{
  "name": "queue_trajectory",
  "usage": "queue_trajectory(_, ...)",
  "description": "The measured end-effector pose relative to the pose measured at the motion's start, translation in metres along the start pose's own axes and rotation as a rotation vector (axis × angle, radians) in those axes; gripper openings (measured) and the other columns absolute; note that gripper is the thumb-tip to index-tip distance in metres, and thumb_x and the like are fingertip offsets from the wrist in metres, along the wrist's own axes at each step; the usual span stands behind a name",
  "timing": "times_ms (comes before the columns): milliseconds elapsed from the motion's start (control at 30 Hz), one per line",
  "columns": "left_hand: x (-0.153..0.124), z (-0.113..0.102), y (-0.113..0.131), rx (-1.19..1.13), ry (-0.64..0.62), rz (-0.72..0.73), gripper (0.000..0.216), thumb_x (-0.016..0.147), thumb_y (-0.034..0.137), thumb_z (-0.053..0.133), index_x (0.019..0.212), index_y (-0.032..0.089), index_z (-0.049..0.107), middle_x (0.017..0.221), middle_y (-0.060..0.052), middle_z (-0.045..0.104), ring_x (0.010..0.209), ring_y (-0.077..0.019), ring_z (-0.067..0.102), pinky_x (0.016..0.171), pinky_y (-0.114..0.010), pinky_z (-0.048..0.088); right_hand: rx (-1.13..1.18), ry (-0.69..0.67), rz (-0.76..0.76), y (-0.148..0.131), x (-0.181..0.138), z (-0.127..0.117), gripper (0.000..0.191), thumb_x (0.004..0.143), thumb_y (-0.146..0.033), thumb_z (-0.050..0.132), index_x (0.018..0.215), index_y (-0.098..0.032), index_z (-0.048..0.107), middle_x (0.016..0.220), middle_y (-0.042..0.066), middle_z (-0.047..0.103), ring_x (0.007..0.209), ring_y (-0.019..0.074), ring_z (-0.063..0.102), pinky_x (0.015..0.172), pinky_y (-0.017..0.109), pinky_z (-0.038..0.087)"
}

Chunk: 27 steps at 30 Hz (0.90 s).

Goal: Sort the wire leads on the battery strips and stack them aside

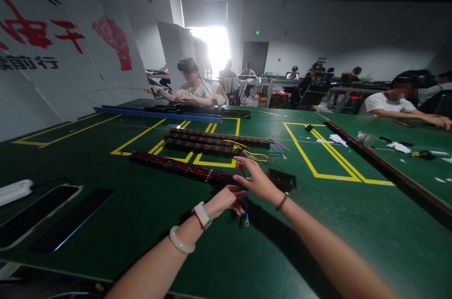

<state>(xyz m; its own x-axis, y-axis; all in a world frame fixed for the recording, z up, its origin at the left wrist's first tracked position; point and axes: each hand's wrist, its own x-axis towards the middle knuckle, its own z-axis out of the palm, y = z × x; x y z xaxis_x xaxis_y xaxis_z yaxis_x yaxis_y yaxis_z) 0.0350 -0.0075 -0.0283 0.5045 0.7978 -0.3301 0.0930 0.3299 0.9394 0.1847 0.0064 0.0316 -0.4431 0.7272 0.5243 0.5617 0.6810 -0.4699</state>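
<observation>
Your left hand (232,199) was curled at the near right end of the wired strip (176,165), its fingers bent close about the wires there, though you could not tell from this view whether they gripped anything. Your right hand (257,179) reached over the same end from the other side, thumb and fingers apart with a red wire (241,170) showing between them; whether it pinched that wire was unclear. The strip lay slantwise on the green table (353,233), running away to the left of your hands, and a blue lead (246,214) with a ring terminal (247,223) hung out below your left fingers. Just beside your right hand sat a black open frame (281,179). Beyond the strip lay a group of dark strips (203,141), yellow, red and blue wires trailing from their right ends, and farther back a blue channel (158,114). Two dark flat panels (72,221) lay well to your left. Across the table sat a person in a pale top (197,89).
</observation>
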Motion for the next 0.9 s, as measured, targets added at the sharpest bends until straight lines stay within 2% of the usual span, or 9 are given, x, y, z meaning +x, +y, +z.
queue_trajectory(100,-0.002,0.001,0.002,-0.012,-0.029,-0.008,0.041,0.075,0.049,0.066,0.084,0.011,0.056,0.066,-0.005,0.064,0.05,-0.0116,0.061,0.048,-0.021,0.046,-0.083,0.039,0.068,0.015,0.003,-0.003,0.026,0.087,-0.027,0.055,0.113,-0.023,0.057,0.09,0.004,0.066,0.092,0.0211,0.061,0.086,0.038,0.045)
queue_trajectory(167,-0.004,0.001,0.005,-0.025,-0.055,-0.01,0.035,0.08,0.044,0.063,0.087,0.011,0.057,0.066,-0.004,0.064,0.051,-0.0105,0.061,0.05,-0.02,0.046,-0.13,0.05,0.118,0.03,0.003,-0.01,0.022,0.084,-0.025,0.059,0.106,-0.022,0.058,0.088,0.004,0.067,0.086,0.0206,0.062,0.079,0.035,0.047)
queue_trajectory(300,-0.006,0.001,0.007,-0.102,-0.085,-0.014,0.028,0.084,0.038,0.06,0.087,0.01,0.057,0.073,-0.006,0.066,0.056,-0.0096,0.062,0.056,-0.02,0.049,-0.242,0.048,0.214,0.057,0.001,-0.028,0.055,0.073,-0.023,0.071,0.123,-0.02,0.048,0.101,0.008,0.067,0.092,0.0229,0.062,0.078,0.035,0.047)
queue_trajectory(400,-0.005,0.0,0.005,-0.169,-0.119,-0.03,0.029,0.084,0.037,0.061,0.091,0.009,0.058,0.078,-0.008,0.067,0.06,-0.0104,0.063,0.059,-0.021,0.05,-0.366,-0.129,0.224,0.067,-0.003,-0.034,0.058,0.069,-0.026,0.075,0.122,-0.023,0.053,0.111,0.01,0.065,0.102,0.0269,0.06,0.087,0.043,0.043)
queue_trajectory(533,-0.001,-0.001,0.0,-0.246,-0.173,-0.045,0.031,0.084,0.035,0.061,0.096,0.007,0.061,0.078,-0.009,0.067,0.063,-0.012,0.064,0.061,-0.021,0.05,-0.436,-0.383,0.256,0.071,-0.01,-0.034,0.044,0.074,-0.039,0.07,0.116,-0.029,0.06,0.113,0.006,0.066,0.113,0.0291,0.054,0.103,0.058,0.021)
queue_trajectory(633,0.0,-0.001,-0.001,-0.325,-0.215,-0.049,0.026,0.086,0.028,0.059,0.1,0.006,0.063,0.078,-0.009,0.067,0.065,-0.0115,0.064,0.064,-0.021,0.05,-0.471,-0.512,0.282,0.071,-0.012,-0.032,0.042,0.077,-0.048,0.066,0.114,-0.027,0.064,0.108,0.008,0.067,0.111,0.0289,0.054,0.105,0.059,0.012)
queue_trajectory(700,0.0,-0.001,-0.002,-0.392,-0.244,-0.06,0.024,0.088,0.024,0.056,0.102,0.006,0.063,0.078,-0.009,0.067,0.067,-0.0111,0.064,0.067,-0.021,0.049,-0.512,-0.553,0.277,0.071,-0.013,-0.031,0.041,0.077,-0.05,0.065,0.11,-0.025,0.067,0.104,0.009,0.068,0.107,0.0289,0.056,0.105,0.056,0.015)
queue_trajectory(767,0.0,0.001,-0.002,-0.458,-0.269,-0.079,0.023,0.09,0.021,0.053,0.103,0.005,0.063,0.077,-0.008,0.066,0.069,-0.011,0.063,0.07,-0.021,0.048,-0.543,-0.571,0.26,0.068,-0.012,-0.03,0.037,0.077,-0.048,0.066,0.104,-0.023,0.07,0.1,0.01,0.069,0.104,0.0285,0.057,0.102,0.049,0.025)
queue_trajectory(900,-0.002,0.004,-0.002,-0.517,-0.257,-0.094,0.02,0.089,0.018,0.052,0.1,0.006,0.063,0.084,-0.009,0.066,0.071,-0.0105,0.062,0.072,-0.022,0.046,-0.494,-0.606,0.251,0.059,-0.01,-0.031,0.026,0.08,-0.039,0.063,0.094,-0.019,0.071,0.092,0.009,0.069,0.089,0.023,0.062,0.078,0.029,0.041)
